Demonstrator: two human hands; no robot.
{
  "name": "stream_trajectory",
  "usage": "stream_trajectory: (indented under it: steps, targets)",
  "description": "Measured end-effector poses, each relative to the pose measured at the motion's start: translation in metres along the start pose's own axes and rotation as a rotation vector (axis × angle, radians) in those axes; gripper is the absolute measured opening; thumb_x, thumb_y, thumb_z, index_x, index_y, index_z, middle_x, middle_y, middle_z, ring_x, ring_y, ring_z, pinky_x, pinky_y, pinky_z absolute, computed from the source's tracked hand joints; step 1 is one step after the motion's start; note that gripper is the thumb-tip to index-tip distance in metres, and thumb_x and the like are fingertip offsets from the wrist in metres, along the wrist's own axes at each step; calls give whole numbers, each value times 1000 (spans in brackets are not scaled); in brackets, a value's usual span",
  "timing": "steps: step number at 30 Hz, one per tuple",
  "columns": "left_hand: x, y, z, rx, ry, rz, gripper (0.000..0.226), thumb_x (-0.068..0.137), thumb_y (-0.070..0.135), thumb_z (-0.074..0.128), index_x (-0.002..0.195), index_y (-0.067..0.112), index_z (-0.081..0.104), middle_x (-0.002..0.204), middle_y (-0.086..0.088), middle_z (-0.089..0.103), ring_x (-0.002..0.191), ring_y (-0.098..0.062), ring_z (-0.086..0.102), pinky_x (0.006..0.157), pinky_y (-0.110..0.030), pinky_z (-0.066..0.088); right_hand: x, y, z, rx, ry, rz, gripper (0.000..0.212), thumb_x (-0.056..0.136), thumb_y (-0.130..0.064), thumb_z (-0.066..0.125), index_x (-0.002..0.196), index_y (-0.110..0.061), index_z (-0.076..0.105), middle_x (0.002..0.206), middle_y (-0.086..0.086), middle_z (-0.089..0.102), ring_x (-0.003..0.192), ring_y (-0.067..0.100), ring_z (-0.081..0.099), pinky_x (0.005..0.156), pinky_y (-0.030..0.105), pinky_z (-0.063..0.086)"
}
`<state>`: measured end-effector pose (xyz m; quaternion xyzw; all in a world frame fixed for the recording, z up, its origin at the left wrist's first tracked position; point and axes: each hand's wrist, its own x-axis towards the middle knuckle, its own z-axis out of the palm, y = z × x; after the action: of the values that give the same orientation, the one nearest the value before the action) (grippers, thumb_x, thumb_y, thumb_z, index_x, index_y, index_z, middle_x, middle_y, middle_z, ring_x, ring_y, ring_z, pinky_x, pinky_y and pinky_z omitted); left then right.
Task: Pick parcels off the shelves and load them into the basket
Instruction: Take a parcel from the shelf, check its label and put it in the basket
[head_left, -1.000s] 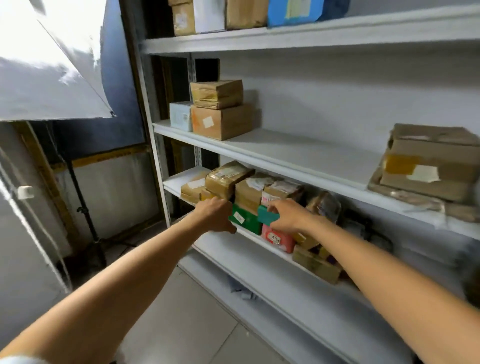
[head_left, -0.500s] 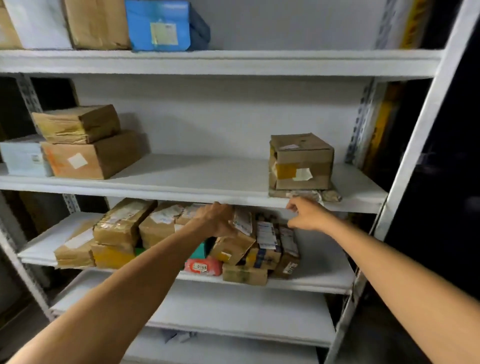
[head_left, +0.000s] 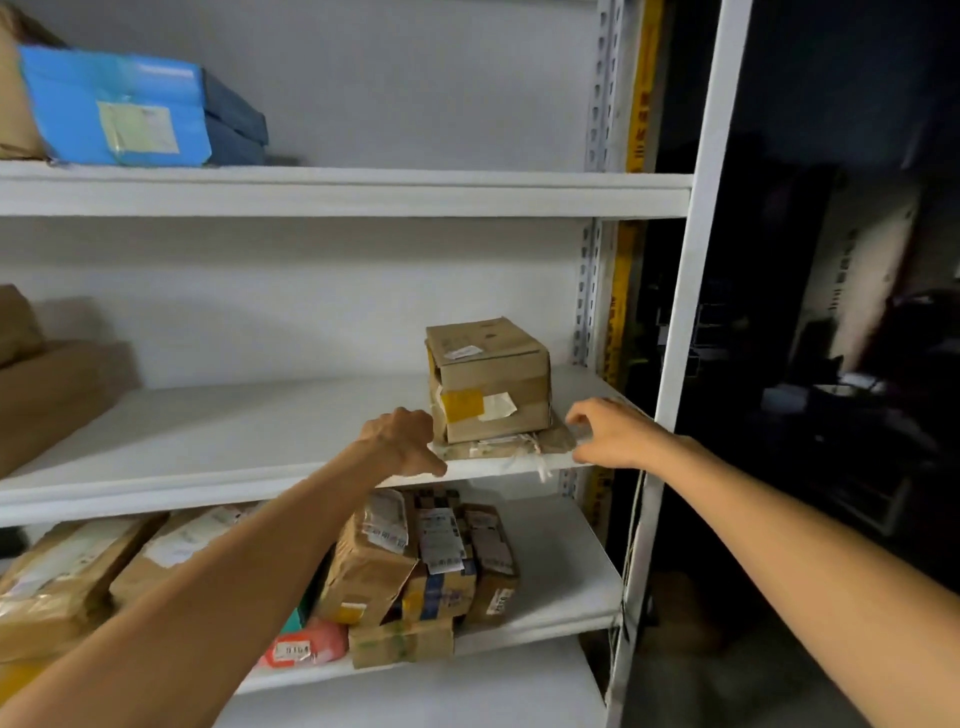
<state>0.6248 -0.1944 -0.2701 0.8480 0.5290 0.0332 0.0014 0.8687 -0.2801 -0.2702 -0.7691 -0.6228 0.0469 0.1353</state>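
White shelving fills the view. On its middle shelf, near the right end, a cardboard box sits on a flat brown parcel. I judge the step is the reach for this pair. The next move calls for a hold from both sides and a level lift, or the box may slide off. No basket is in view. At 9 o'clock of the box the left hand shows its back, fingers curled under, so I cannot tell its hold. At 3 o'clock the right hand is half spread, thumb below and fingers above the flat parcel's corner.
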Motion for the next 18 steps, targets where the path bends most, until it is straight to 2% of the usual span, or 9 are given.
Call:
stream_trajectory:
  steps: [5, 10, 12, 14, 16, 18]
  targets:
    - [33, 4, -9, -37, 15, -90, 59, 79, 54, 67, 128, 24, 52, 123, 2, 59, 111, -20, 55, 87, -30, 45, 39, 24, -18, -17, 24, -54, 59, 83, -21, 67, 138, -17, 48, 140, 3, 48, 127, 21, 47, 101, 32, 43]
    - [64, -6, -12, -156, 14, -152, 63, 75, 55, 70, 126, 24, 51, 123, 1, 60, 111, -21, 55, 88, -32, 47, 75, 30, -27, 25, 55, -71, 58, 84, -19, 67, 138, -12, 47, 141, 8, 48, 127, 23, 48, 102, 33, 43]
    - [75, -11, -13, -305, 12, -144, 60, 72, 52, 74, 120, 22, 53, 117, -1, 62, 106, -21, 56, 88, -33, 47, 87, 28, -30, 57, 58, -78, 59, 84, -18, 67, 138, -12, 47, 140, 8, 49, 126, 23, 49, 103, 34, 43]
    - [82, -11, -15, -537, 38, -114, 53, 75, 42, 76, 115, 17, 52, 110, -3, 62, 99, -20, 55, 82, -32, 46, 98, 27, -32, 83, 65, -90, 59, 83, -18, 66, 139, -12, 47, 139, 9, 50, 125, 24, 50, 103, 35, 44]
    - [85, -7, -17, -807, 41, -101, 51, 81, 36, 73, 119, 11, 52, 111, -7, 61, 100, -23, 55, 81, -35, 47, 107, 23, -35, 134, 84, -89, 57, 85, -20, 64, 139, -13, 47, 138, 10, 51, 124, 24, 51, 102, 36, 45]
    - [87, -4, -19, -976, 25, -116, 52, 86, 41, 66, 123, 7, 50, 116, -10, 59, 105, -25, 55, 80, -33, 49, 115, 15, -35, 215, 104, -65, 54, 89, -30, 60, 139, -14, 47, 138, 11, 51, 124, 26, 50, 102, 37, 44]
